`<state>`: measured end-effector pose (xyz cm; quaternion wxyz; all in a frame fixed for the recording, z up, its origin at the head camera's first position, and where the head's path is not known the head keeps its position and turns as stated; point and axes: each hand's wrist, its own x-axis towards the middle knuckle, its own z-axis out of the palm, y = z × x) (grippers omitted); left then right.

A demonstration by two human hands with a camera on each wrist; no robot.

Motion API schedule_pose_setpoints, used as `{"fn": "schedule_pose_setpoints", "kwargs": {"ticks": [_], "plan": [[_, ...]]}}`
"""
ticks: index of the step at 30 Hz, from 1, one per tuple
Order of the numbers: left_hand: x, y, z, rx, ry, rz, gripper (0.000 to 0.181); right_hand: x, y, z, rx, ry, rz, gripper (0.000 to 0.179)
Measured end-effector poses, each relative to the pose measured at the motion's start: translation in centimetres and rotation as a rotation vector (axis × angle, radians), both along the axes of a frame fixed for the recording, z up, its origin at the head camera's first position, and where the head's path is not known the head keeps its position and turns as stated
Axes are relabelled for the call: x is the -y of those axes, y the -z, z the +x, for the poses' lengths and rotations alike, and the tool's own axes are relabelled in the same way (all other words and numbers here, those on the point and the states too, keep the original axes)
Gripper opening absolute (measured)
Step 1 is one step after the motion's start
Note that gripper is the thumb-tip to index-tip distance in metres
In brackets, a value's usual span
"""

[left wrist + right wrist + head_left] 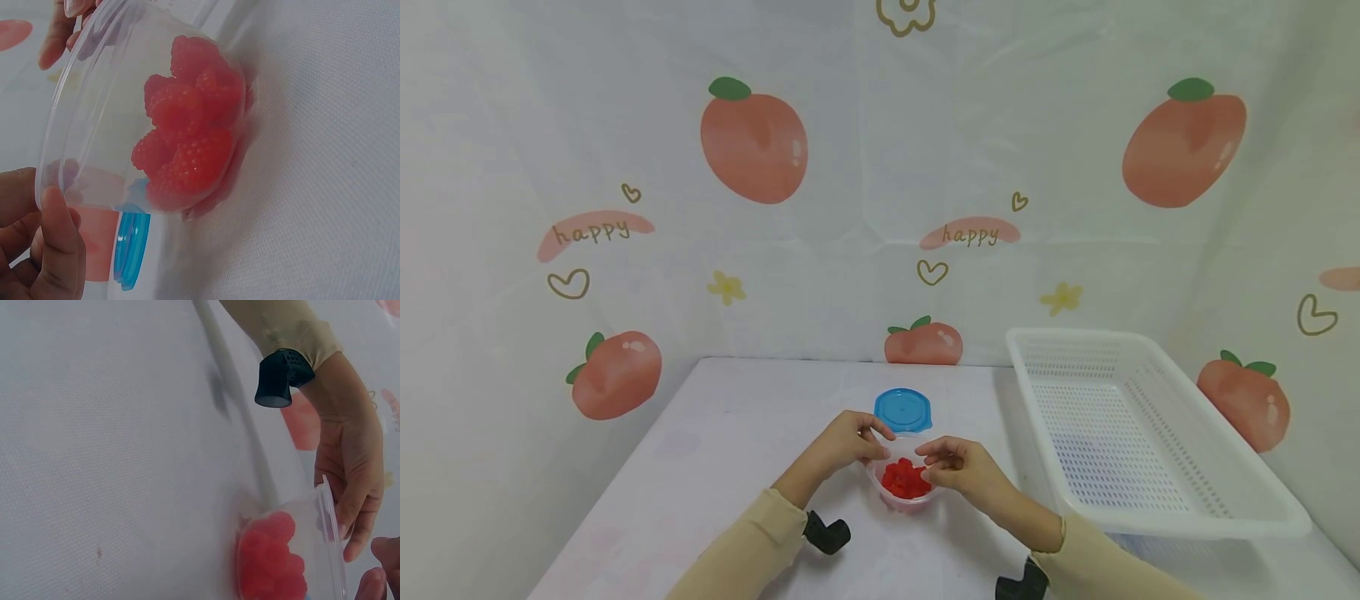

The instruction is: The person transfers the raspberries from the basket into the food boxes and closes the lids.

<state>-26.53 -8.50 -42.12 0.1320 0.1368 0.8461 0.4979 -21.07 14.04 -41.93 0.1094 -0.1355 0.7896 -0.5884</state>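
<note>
A clear plastic tub (912, 503) stands upright on the table with several red raspberries (906, 480) heaped in its bottom. My left hand (848, 439) pinches the tub's left rim between thumb and finger, as the left wrist view shows. Over the right side of the rim hovers my right hand (961, 467), its fingers loosely bent and holding nothing. Just behind the tub lies its blue lid (902, 410), which also appears beyond the tub in the left wrist view. In the right wrist view the raspberries (270, 559) show through the tub wall.
A large white perforated basket (1120, 525) stands at the right of the table (700, 475). Behind the table hangs a white cloth (850, 167) printed with peaches and hearts. A black wrist camera (827, 533) sits below the left wrist, close to the tabletop.
</note>
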Motion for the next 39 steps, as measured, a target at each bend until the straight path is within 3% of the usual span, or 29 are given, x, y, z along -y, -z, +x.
{"fn": "schedule_pose_setpoints", "kwargs": {"ticks": [20,30,35,39], "plan": [[0.0,0.1,0.1,0.017,-0.008,-0.029,0.02,-0.1,-0.2,0.1,0.003,0.017,-0.003,0.035],[0.8,-0.6,0.1,0.053,0.053,-0.044,0.042,-0.2,-0.5,0.2,-0.006,0.046,-0.003,0.036],[1.4,-1.2,0.0,0.063,0.076,-0.059,0.048,-0.2,-1.3,0.8,-0.022,0.063,-0.027,0.036],[1.9,-1.8,-0.6,0.051,0.049,-0.065,0.051,-0.3,-2.7,0.9,-0.061,0.089,-0.046,0.038]]}}
